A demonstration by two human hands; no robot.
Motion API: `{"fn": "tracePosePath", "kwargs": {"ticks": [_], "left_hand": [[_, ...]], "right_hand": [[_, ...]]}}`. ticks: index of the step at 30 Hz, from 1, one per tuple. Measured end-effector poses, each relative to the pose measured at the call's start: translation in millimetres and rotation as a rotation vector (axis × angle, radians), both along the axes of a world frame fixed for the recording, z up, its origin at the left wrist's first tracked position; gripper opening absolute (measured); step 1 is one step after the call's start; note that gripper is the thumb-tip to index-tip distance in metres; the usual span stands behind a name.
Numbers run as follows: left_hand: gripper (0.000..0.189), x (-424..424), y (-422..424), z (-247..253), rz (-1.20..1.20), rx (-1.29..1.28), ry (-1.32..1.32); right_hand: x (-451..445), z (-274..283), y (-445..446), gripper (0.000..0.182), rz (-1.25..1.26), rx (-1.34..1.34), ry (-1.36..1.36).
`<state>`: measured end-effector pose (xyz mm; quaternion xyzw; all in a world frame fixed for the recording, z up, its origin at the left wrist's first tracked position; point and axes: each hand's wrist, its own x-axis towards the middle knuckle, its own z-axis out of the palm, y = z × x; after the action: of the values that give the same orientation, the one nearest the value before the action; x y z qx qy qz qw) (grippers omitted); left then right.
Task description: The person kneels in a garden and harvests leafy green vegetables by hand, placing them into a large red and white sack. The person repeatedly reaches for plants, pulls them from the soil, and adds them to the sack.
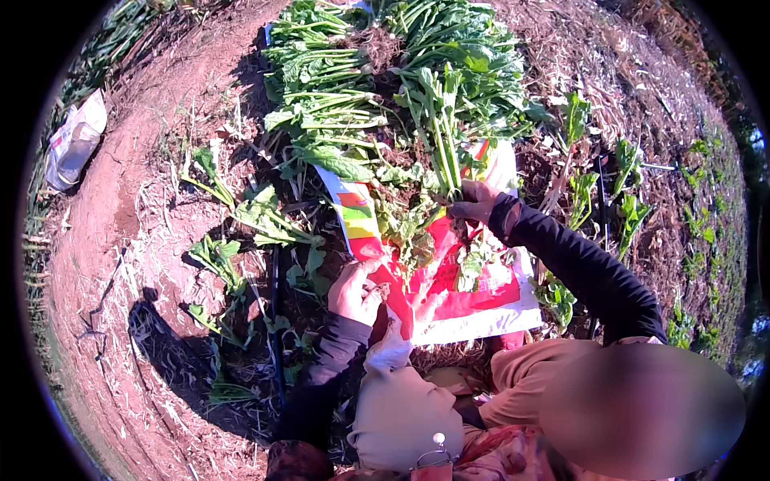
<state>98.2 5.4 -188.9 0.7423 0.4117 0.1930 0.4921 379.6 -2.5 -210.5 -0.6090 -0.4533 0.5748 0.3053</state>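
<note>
My right hand (476,203) grips the root end of a bunch of leafy greens (444,141), whose stems and leaves point away from me. With bent fingers, my left hand (356,293) holds the left edge of a red and white printed plastic sack (475,303) spread on the ground. Torn, wilted leaves (415,240) and bits of soil lie on the sack. Beyond it, many leafy greens are laid in two rows, left (325,111) and right (493,78), their roots (379,51) facing the middle.
Greens still rooted in soil grow on the left (219,264) and right (580,195). A black drip hose (275,300) runs along the ground at left, another (601,192) at right. A whitish plastic bag (75,141) lies at far left beyond a dirt path (129,174).
</note>
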Motion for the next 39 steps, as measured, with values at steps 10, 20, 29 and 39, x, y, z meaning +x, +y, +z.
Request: {"fn": "tracePosePath", "kwargs": {"ticks": [10, 20, 29, 39], "left_hand": [[0.028, 26, -10, 18, -0.415, 0.063, 0.327], [0.031, 77, -16, 31, -0.807, 0.410, 0.517], [0.026, 93, -90, 37, -0.941, 0.503, 0.734], [0.023, 93, -102, 36, -0.998, 0.485, 0.845]], "right_hand": [[144, 54, -382, 0.031, -0.742, -0.155, -0.834], [27, 19, -724, 0.024, -1.635, -0.724, -1.015], [14, -20, -770, 0.040, -1.687, -0.970, -0.823], [6, -118, -814, 0.022, -1.708, -0.596, -1.150]]}}
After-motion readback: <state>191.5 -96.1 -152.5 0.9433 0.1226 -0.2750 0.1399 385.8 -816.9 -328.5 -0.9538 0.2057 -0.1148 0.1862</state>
